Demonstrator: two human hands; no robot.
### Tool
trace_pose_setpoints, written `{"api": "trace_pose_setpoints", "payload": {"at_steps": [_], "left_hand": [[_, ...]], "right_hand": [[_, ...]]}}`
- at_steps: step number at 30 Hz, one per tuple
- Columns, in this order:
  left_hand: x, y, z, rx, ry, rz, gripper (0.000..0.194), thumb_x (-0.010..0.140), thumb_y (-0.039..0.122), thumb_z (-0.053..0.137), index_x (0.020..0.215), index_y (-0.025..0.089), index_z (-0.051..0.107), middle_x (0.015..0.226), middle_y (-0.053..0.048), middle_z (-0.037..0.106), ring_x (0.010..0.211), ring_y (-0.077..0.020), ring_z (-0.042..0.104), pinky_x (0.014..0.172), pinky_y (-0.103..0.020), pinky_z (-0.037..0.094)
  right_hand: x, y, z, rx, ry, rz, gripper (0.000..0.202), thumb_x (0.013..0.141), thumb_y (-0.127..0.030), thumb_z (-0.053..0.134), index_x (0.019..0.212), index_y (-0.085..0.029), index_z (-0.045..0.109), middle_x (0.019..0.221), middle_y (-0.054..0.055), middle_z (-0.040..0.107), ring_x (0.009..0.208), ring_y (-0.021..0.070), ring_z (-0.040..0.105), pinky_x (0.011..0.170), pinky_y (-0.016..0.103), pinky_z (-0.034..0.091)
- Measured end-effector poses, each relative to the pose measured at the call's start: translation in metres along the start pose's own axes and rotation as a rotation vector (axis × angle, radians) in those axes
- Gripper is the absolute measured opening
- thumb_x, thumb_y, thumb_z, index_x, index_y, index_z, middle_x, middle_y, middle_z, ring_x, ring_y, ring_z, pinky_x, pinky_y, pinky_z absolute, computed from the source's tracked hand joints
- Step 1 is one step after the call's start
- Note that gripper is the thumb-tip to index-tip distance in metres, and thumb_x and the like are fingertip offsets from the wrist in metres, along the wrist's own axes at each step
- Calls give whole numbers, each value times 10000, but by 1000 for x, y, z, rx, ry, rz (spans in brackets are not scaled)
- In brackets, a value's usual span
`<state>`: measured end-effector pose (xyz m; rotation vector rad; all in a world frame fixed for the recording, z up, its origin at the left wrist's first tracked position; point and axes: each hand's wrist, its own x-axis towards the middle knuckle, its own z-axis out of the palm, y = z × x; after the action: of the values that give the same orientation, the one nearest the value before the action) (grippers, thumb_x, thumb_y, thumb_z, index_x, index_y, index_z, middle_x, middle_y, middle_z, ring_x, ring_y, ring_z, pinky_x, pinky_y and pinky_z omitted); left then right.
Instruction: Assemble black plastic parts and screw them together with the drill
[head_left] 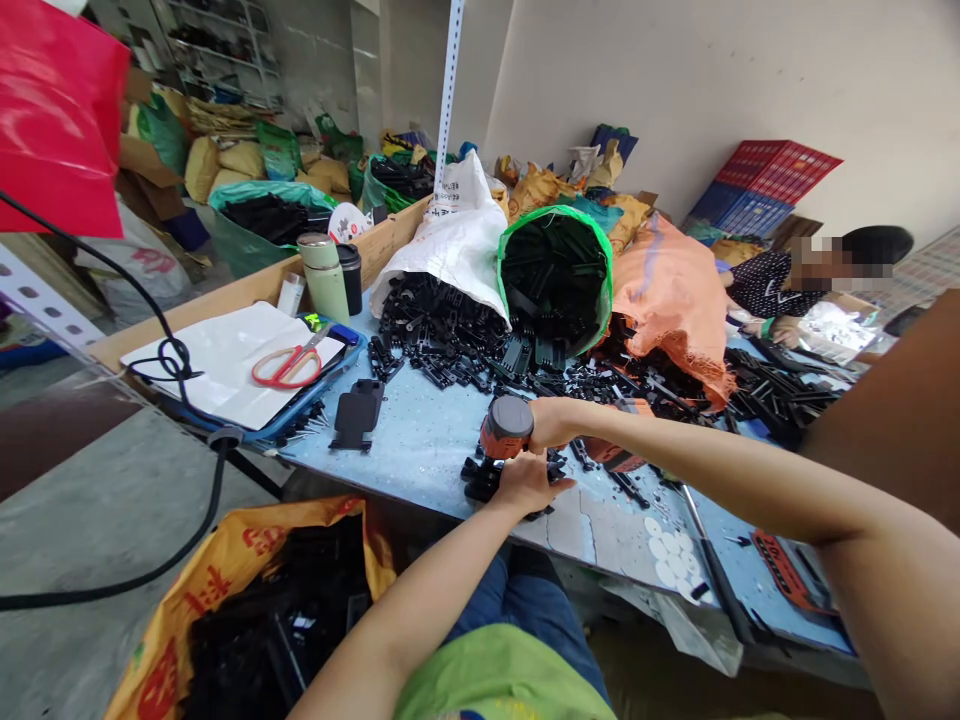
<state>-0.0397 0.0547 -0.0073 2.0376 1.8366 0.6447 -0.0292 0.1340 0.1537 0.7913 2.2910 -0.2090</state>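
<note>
At the near edge of the blue bench (420, 430), the right hand (553, 422) is holding its grip closed around an orange power drill (506, 430). Just beside it, the left hand (529, 484) is resting over black parts (480, 480); whether its grip is clamping them, I cannot tell. Behind, a white sack (457, 235) and a green sack (606, 265) are lying open, with black pieces (454, 365) before them.

From the wearer's head we looked forward and down, close above the green shirt (502, 680), past the left hand (527, 484) and right hand (550, 423), across the blue table (424, 450) toward the pale wall (637, 90) beyond.
</note>
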Motion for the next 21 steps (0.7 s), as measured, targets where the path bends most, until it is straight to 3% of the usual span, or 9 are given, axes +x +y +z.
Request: {"api": "trace_pose_setpoints", "payload": {"at_steps": [8,11,16,19,21], "left_hand": [[-5,1,-3,-48,-60,-41,819,773,744,158,1341,178,319,1281,-129,496,1174,-309,447,972,-418,338],[-5,1,-3,-77,-122,-54,836,772,746,129,1380,188,267,1378,-112,401,1250,-322,363,989,-417,318],[-4,1,-2,-91,-116,0,783,802,710,149,1421,231,133,1438,-46,316,1303,-272,294,1015,-357,292],[-7,1,-2,-56,-91,16,752,817,689,172,1414,231,159,1433,-46,327,1310,-273,280,1011,-365,301],[-8,-2,-4,-19,-128,26,755,810,697,178,1392,218,232,1390,-75,394,1278,-290,333,982,-389,337]], "right_hand": [[-27,-25,-7,-113,83,-2,312,576,-329,576,793,-141,698,756,108,665,647,222,604,508,249,386],[-31,-38,-10,-125,45,-69,294,573,-319,579,775,-141,697,735,103,663,625,217,601,493,246,380],[-21,-56,-8,-129,-5,-99,193,564,-229,592,700,-129,686,679,93,648,598,202,588,505,248,385],[-19,-48,-1,-24,8,-104,179,553,-214,620,701,-132,679,675,70,640,620,186,579,529,237,401],[-20,-29,6,129,-14,-109,233,541,-221,646,757,-140,677,670,38,630,616,167,568,519,218,406]]}}
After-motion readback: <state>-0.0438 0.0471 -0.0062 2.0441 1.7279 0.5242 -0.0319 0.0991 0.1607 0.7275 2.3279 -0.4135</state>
